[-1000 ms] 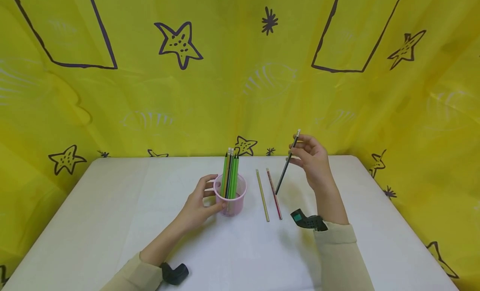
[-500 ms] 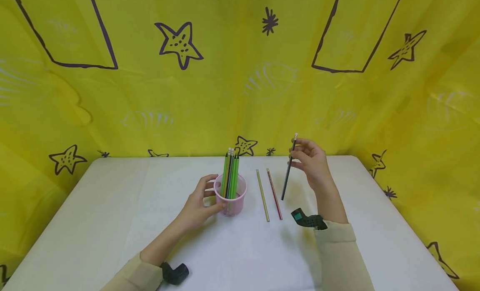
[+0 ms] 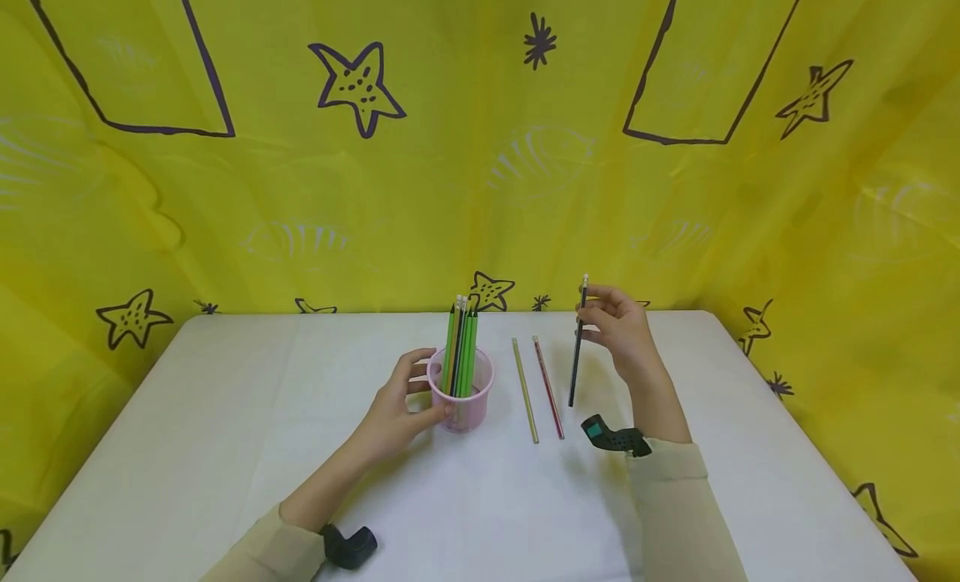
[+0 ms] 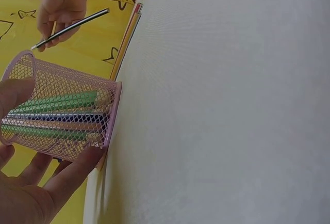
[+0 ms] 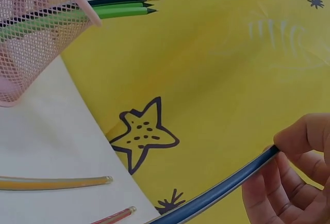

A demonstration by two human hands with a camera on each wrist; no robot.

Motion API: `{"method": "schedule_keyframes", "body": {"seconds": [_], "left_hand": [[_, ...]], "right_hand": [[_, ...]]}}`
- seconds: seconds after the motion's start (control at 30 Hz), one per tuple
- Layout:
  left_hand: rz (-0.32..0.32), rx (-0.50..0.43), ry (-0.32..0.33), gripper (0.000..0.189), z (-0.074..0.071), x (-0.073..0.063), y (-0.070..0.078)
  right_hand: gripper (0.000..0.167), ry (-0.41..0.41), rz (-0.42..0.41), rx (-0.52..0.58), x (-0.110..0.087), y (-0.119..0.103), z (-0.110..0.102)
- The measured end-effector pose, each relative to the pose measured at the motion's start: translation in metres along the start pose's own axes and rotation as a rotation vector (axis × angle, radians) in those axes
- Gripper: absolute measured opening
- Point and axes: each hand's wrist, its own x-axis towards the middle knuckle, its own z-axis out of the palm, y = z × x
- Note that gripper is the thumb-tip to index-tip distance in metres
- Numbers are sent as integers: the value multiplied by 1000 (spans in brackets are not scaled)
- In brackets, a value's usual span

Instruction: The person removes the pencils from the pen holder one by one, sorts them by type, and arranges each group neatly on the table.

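Observation:
A pink mesh pencil cup [image 3: 467, 415] stands on the white table, with several green and dark pencils [image 3: 461, 357] upright inside. My left hand [image 3: 397, 411] holds the cup round its left side, thumb at the front; the left wrist view shows the fingers curved about the mesh cup [image 4: 67, 79]. Between thumb and fingers, my right hand [image 3: 618, 328] pinches a dark pencil [image 3: 577, 357] near its eraser end. That pencil hangs almost upright, right of the cup. In the right wrist view the dark pencil [image 5: 221, 185] slants down from the fingertips.
Between the cup and my right hand, a yellow pencil [image 3: 526, 390] and a red pencil [image 3: 549, 388] lie side by side on the white table [image 3: 300, 357]. A yellow curtain [image 3: 450, 190] with star drawings hangs behind the table's back edge.
The dark pencil has swung from a slant to nearly upright, and its lower end has shifted right, away from the red pencil. My right hand has lowered slightly. The left hand keeps still.

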Motion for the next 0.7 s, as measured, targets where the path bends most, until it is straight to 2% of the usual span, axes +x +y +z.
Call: {"method": "schedule_keyframes", "body": {"seconds": [0.2,0.7], "left_hand": [[-2,5,3,82,0,1,0],[5,14,1,82,0,0,0]], "right_hand": [[39,-6,27,-60,1,5,-1],[42,-72,82,-86,5,19,-2]]}}
